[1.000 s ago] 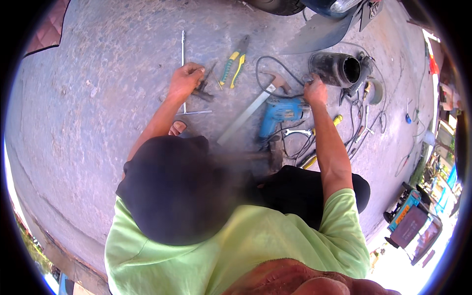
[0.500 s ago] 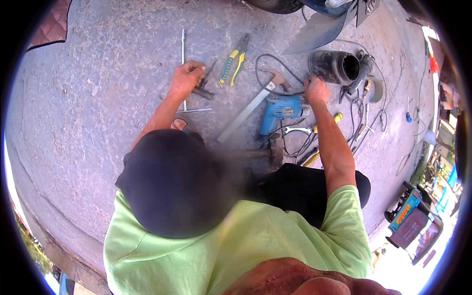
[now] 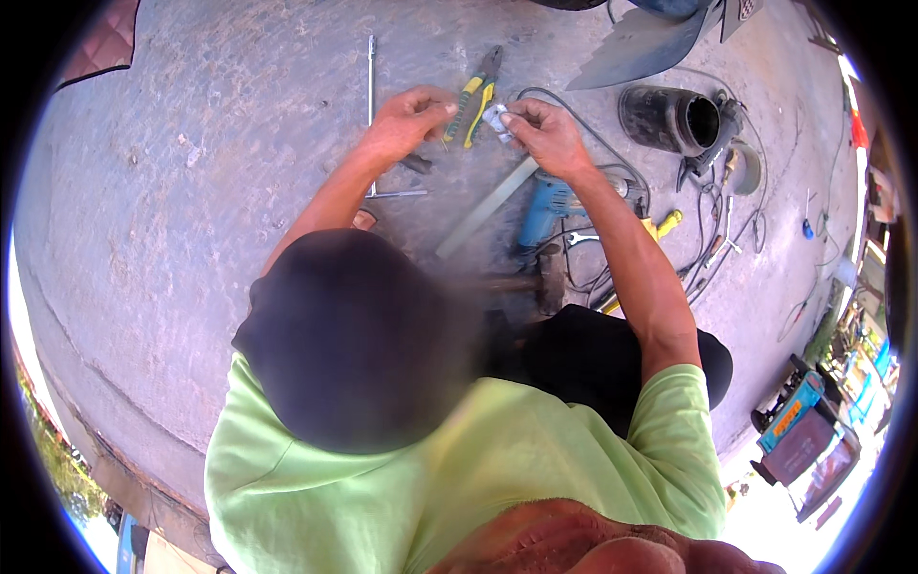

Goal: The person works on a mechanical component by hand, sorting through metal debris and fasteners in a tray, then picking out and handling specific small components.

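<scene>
My left hand (image 3: 419, 120) has its fingertips closed on something too small to make out, beside yellow-and-green pliers (image 3: 491, 67) lying on the concrete floor. My right hand (image 3: 540, 129) pinches a small white crumpled piece (image 3: 496, 122) right of the pliers. A silver T-handle wrench (image 3: 372, 77) lies beyond my left wrist, with a dark metal piece (image 3: 417, 164) near it. Below my right hand are a long pale-handled hammer (image 3: 488, 206), its head hidden, a blue power drill (image 3: 543, 215) and another hammer (image 3: 550, 282).
A black cylindrical part (image 3: 655, 117) lies at the right among cables, an open-end wrench (image 3: 583, 238) and yellow-handled tools (image 3: 669, 222). A vehicle's mudguard (image 3: 650, 53) overhangs the top. A quilted mat (image 3: 96, 43) is at top left; a small vehicle (image 3: 803, 421) stands at lower right.
My right hand has moved up and left from beside the black cylinder, and now holds the white piece. My left hand has moved up and right toward the pliers.
</scene>
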### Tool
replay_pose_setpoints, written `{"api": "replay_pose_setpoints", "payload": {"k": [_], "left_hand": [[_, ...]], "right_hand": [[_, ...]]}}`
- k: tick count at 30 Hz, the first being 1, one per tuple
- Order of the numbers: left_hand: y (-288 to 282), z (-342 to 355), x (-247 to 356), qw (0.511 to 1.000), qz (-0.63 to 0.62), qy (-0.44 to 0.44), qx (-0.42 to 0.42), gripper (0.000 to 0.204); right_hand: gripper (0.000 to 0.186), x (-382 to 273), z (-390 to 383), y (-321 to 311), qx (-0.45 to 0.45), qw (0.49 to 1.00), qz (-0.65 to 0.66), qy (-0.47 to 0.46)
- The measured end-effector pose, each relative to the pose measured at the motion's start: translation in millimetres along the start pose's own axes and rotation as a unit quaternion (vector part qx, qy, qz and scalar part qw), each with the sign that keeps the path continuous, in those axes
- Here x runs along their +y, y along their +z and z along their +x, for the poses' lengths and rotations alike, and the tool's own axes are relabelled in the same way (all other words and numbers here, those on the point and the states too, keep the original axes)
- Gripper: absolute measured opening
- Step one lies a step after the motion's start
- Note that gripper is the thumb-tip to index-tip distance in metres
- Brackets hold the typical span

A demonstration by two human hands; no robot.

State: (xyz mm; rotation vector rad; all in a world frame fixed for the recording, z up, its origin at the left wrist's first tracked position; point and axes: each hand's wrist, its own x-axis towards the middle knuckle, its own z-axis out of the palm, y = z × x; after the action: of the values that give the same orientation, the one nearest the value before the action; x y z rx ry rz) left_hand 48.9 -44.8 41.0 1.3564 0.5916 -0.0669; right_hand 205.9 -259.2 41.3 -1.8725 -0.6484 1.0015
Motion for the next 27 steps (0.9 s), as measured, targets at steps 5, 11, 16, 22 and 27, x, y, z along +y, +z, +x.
{"api": "replay_pose_setpoints", "payload": {"k": [5, 11, 16, 22, 27], "left_hand": [[8.9, 2.8, -3.7, 0.999, -0.016, 0.023, -0.037, 0.025], [0.5, 1.9, -1.3, 0.989, -0.144, 0.003, 0.018, 0.017], [2.2, -0.2, 4.6, 0.987, -0.161, 0.016, 0.018, 0.014], [2.3, -4.2, 13.8, 0.977, -0.211, 0.027, 0.006, 0.016], [1.1, -2.6, 16.9, 0.961, -0.274, 0.046, -0.016, 0.021]], "right_hand": [[0.028, -46.0, 2.2, 14.3, -0.082, 0.995, 0.049, 0.042], [0.031, -41.2, 10.1, 0.3, -0.111, 0.984, 0.129, 0.044], [0.026, -34.5, 13.8, 2.8, -0.127, 0.988, 0.088, 0.031], [0.023, -46.4, 12.1, 8.3, -0.117, 0.984, 0.133, 0.004], [0.02, -50.5, 13.3, 4.2, -0.12, 0.978, 0.171, -0.008]]}}
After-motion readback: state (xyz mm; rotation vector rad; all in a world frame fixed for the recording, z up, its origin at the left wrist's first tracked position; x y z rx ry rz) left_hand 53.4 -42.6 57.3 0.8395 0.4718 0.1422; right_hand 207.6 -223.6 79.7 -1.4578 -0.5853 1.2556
